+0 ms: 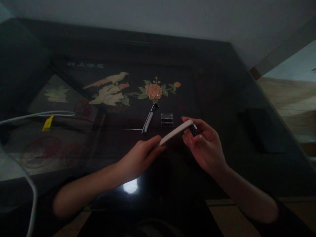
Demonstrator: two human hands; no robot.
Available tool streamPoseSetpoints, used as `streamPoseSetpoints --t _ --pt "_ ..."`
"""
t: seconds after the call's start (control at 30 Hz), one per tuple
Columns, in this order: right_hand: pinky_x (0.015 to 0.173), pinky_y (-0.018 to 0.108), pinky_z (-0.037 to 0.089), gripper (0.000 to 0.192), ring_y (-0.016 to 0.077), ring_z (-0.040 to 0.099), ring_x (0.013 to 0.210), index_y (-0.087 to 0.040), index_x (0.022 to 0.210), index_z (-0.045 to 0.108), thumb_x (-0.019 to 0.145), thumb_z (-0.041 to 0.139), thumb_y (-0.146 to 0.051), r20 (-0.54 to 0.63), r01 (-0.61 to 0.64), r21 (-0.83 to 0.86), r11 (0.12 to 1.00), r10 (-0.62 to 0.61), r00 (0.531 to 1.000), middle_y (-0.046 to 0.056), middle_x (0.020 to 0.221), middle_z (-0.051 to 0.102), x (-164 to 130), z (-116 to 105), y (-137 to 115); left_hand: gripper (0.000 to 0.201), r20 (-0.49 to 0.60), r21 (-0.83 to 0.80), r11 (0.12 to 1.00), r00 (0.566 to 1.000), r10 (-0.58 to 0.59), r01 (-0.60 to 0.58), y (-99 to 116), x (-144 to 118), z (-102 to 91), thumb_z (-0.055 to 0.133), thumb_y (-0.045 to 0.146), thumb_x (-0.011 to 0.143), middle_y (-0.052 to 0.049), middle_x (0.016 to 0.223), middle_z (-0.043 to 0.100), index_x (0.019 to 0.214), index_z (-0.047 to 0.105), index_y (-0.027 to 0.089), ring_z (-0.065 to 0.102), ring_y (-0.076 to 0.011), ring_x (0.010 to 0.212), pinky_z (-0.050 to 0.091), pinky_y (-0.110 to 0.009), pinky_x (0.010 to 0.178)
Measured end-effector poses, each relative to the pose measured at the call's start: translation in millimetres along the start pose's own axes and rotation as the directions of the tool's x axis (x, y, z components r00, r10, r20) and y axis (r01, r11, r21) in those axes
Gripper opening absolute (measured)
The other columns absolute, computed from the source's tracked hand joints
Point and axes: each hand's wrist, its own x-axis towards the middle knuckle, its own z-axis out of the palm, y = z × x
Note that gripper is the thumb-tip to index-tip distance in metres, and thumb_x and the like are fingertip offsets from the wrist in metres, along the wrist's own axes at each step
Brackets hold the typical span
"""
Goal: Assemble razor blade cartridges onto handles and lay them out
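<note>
White slim handle (175, 132) held tilted above a dark glass-topped table (222, 82), gripped at its lower end by the left hand (138, 158) and at its upper end by the right hand (204, 144), fingers of both closed around it; a small dark piece (193, 130) pinched at the right fingertips, touching the handle's tip. Just beyond on the tabletop, a razor (148, 120) and a clear plastic case (167, 119) side by side. At far left, a white cable (37, 115) with a yellow tag (47, 123).
</note>
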Motion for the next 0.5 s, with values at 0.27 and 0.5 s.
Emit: streamPoseSetpoints --t 0.27,0.5 --pt "0.039 0.021 0.027 0.040 0.0080 0.037 0.049 -0.025 0.093 0.076 0.058 0.087 -0.040 -0.043 0.012 -0.047 0.999 -0.014 0.999 -0.006 0.060 0.046 4.3 -1.2 -1.4 0.022 0.096 -0.015 1.000 0.995 -0.003 0.005 2.5 -4.9 4.2 0.040 0.035 0.096 0.007 0.063 0.043 0.083 0.048 0.019 0.040 -0.0080 0.054 0.031 -0.019 0.050" --pt "0.042 0.022 0.028 0.038 0.0064 0.034 0.048 -0.024 0.093 0.076 0.061 0.086 -0.040 -0.011 -0.001 -0.021 1.000 0.001 1.000 -0.006 0.061 0.047 2.4 -0.9 0.3 0.022 0.035 -0.002 1.000 0.999 -0.027 0.027 4.2 -2.3 1.2 0.041 0.034 0.094 0.007 0.063 0.042 0.081 0.049 0.018 0.039 -0.0086 0.055 0.031 -0.019 0.051"
